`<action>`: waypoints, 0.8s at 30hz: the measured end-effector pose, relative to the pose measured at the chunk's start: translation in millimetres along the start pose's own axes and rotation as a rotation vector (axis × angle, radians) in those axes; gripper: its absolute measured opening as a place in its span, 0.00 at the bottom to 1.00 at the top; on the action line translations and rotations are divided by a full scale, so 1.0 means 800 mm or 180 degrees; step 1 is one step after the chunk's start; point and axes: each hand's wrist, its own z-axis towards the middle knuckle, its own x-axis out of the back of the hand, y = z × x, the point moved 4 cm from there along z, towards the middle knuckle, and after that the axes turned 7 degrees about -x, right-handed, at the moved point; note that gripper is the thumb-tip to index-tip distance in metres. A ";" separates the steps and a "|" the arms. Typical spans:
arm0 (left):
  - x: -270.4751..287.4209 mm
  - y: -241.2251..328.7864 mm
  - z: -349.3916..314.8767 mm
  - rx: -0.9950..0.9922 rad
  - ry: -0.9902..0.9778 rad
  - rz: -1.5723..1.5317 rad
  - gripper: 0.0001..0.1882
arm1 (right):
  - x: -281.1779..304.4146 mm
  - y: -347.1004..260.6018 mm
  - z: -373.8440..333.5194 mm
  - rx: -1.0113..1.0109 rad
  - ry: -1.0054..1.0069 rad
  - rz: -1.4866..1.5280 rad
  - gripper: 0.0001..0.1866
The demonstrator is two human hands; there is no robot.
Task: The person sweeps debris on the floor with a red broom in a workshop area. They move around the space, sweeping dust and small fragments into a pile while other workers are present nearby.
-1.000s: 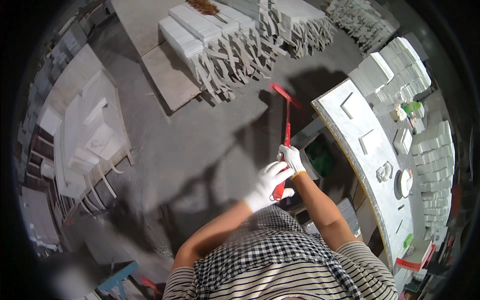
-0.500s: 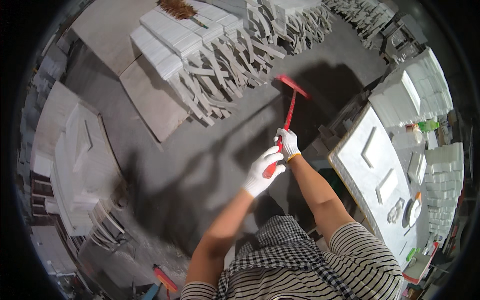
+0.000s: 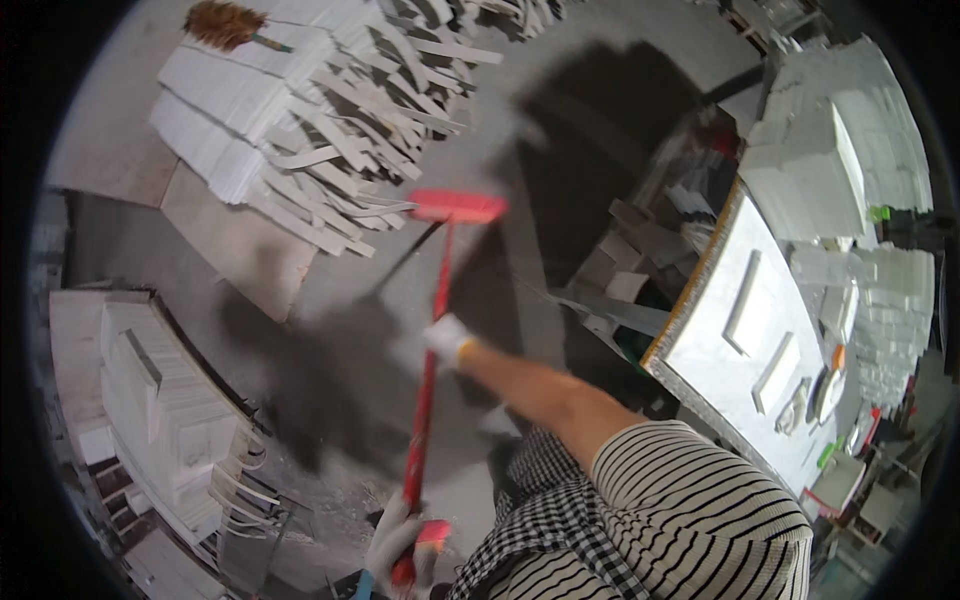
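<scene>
A red broom (image 3: 425,410) with a wide head runs up the middle of the view, its head lifted out ahead over the grey floor and slightly blurred. My right hand (image 3: 447,338), in a white glove, is closed round the middle of the handle. Down at the near end, my left hand (image 3: 392,538) wraps the same handle, also gloved in white. Beside that hand shows a small pink-red brush head (image 3: 434,533). The broom's head is close to the loose ends of a stack of white strips (image 3: 320,200).
A feather duster (image 3: 225,26) lies on the stacked white panels. At right stands a white-topped workbench (image 3: 735,290) with pale pieces and a tape dispenser on it; scraps (image 3: 620,250) are heaped beside it. Another low stack (image 3: 165,420) is at left.
My hands have moved left and spread apart along the handle, the left one sliding to its near end. The broom's head has swung left, and the view has shifted with it.
</scene>
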 end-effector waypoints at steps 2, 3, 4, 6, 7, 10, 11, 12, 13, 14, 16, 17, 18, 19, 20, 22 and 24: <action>0.039 0.059 -0.039 0.0465 0.0603 0.0771 0.17 | -0.054 0.034 -0.056 0.0216 -0.0409 0.1117 0.10; 0.061 0.072 -0.036 0.0113 0.0730 0.0707 0.17 | -0.069 0.033 -0.082 0.0046 -0.0388 0.1075 0.11; 0.078 0.081 -0.029 -0.0234 0.0875 0.0640 0.18 | -0.079 0.028 -0.098 -0.0124 -0.0384 0.1026 0.13; 0.069 0.089 -0.021 -0.1640 0.1414 0.0379 0.17 | -0.085 0.001 -0.123 0.0013 -0.0216 0.1347 0.15; 0.101 0.070 -0.033 -0.1001 0.1051 0.1179 0.17 | -0.078 -0.010 -0.122 0.0086 -0.0094 0.1546 0.16; 0.077 0.017 0.006 0.0201 0.1290 0.0310 0.09 | -0.035 -0.049 -0.055 0.0779 0.0168 0.1769 0.15; 0.072 -0.031 0.012 0.0374 0.1310 0.0534 0.10 | -0.013 -0.087 -0.066 0.0575 0.0403 0.1625 0.15; 0.059 -0.088 0.031 0.0508 0.1235 0.0733 0.14 | 0.024 -0.116 -0.046 0.1062 0.0792 0.1609 0.10; 0.019 -0.106 0.086 0.0212 0.1087 -0.0514 0.12 | 0.081 -0.121 0.052 0.1479 0.1389 0.1628 0.09; -0.025 -0.120 0.140 -0.0031 0.1021 -0.1751 0.10 | 0.131 -0.145 0.104 0.1818 0.1501 0.1850 0.08; -0.099 -0.175 0.213 0.0237 0.0541 -0.2805 0.10 | 0.234 -0.200 0.136 0.2122 0.1606 0.2207 0.08; -0.144 -0.210 0.245 -0.0030 0.0359 -0.2439 0.11 | 0.289 -0.224 0.153 0.2097 0.1515 0.1766 0.06; -0.188 -0.234 0.274 -0.0291 0.0166 -0.2062 0.12 | 0.339 -0.240 0.172 0.2047 0.1453 0.2182 0.07; -0.232 -0.236 0.299 -0.0160 -0.0067 -0.2098 0.13 | 0.389 -0.245 0.191 0.1839 0.1589 0.2202 0.07; -0.277 -0.237 0.319 -0.0030 -0.0306 -0.2133 0.14 | 0.435 -0.248 0.209 0.1631 0.1730 0.2222 0.07; -0.358 -0.263 0.351 -0.0255 -0.0744 -0.2111 0.13 | 0.506 -0.242 0.235 0.1379 0.1735 0.1800 0.07; -0.411 -0.261 0.366 -0.1016 -0.0957 -0.1968 0.13 | 0.548 -0.234 0.244 0.1457 0.1839 0.1578 0.07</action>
